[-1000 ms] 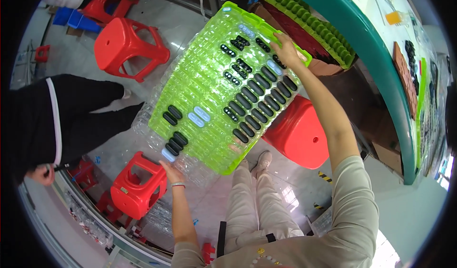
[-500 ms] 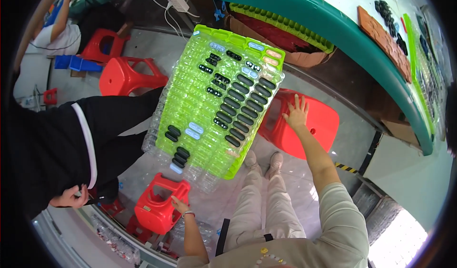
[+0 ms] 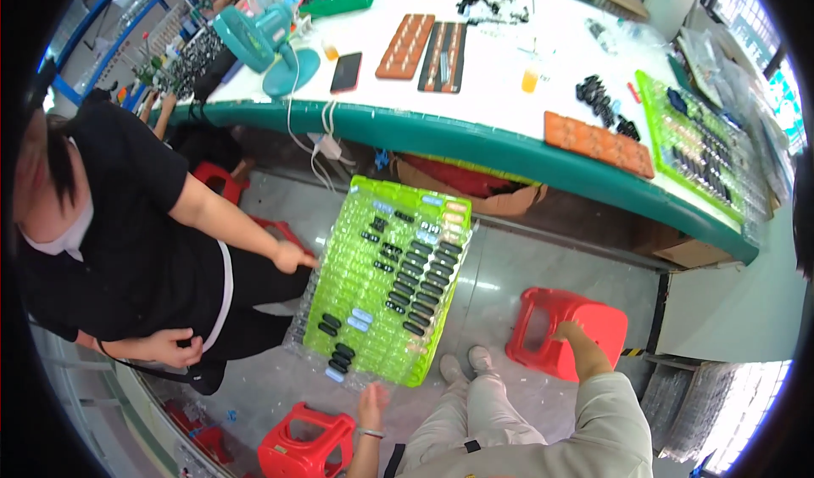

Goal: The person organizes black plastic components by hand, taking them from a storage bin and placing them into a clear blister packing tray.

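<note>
While the wearer sits looking down at a grey floor (image 3: 500, 283), a bright green plastic tray with many rows of small pockets (image 3: 386, 283), some filled with small black parts (image 3: 424, 287) and a few pale blue ones, rests on a stack of clear trays between the wearer's knees and a co-worker in a black shirt (image 3: 110, 240). The left hand (image 3: 370, 406) hovers just below the tray's near edge, fingers loosely spread and holding nothing. The right hand (image 3: 570, 332) rests on the rim of a red plastic stool (image 3: 566, 329); its fingers are partly hidden, so I cannot tell how far they curl. The co-worker's hand (image 3: 292, 257) touches the tray's left edge. The tray looks thin, light and flexible, likely to sag or spill its loose parts if tilted; two opposite edges seem the safest grip, kept level. A second red stool (image 3: 305, 448) stands beside the left hand. A green-edged white workbench (image 3: 509, 62) lies beyond.
</note>
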{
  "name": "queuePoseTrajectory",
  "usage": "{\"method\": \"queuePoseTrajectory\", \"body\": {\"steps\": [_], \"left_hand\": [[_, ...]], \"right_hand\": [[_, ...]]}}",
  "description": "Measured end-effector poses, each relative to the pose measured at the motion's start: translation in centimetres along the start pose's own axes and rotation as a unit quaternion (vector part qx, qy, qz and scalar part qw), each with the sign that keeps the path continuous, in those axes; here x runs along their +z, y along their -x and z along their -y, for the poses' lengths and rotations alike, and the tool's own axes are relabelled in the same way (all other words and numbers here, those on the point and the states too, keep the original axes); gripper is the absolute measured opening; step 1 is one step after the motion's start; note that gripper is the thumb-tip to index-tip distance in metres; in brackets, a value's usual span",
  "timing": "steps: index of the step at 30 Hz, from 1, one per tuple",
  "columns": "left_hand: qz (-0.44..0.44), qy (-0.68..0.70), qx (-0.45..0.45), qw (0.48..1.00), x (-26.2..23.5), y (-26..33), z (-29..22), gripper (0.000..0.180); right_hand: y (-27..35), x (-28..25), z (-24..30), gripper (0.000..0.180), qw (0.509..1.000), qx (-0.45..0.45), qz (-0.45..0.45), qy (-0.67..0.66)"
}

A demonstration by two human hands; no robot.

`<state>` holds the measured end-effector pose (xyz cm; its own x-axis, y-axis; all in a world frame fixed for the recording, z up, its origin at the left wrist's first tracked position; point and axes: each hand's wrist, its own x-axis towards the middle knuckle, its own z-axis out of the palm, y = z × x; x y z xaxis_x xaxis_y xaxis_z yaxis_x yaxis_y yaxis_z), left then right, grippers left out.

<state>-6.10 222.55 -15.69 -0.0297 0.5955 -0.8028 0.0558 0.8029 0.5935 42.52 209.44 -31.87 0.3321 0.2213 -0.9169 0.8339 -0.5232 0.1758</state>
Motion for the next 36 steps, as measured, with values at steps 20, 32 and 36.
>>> {"method": "queuePoseTrajectory", "body": {"steps": [20, 32, 36], "left_hand": [[0.74, 0.173, 0.337, 0.556, 29.2, 18.9, -38.6, 0.11], [0.602, 0.3, 0.376, 0.638, 38.7, 15.3, -43.5, 0.105], [0.544, 0.261, 0.428, 0.673, 37.4, 15.3, -43.2, 0.099]], "right_hand": [[26.0, -63.3, -5.6, 0.04, 0.828, -0.412, -0.354, -0.139], [-3.6, -87.2, 8.7, 0.029, 0.761, -0.389, -0.48, 0.199], [-9.4, -88.4, 10.5, 0.019, 0.772, -0.327, -0.512, 0.188]]}}
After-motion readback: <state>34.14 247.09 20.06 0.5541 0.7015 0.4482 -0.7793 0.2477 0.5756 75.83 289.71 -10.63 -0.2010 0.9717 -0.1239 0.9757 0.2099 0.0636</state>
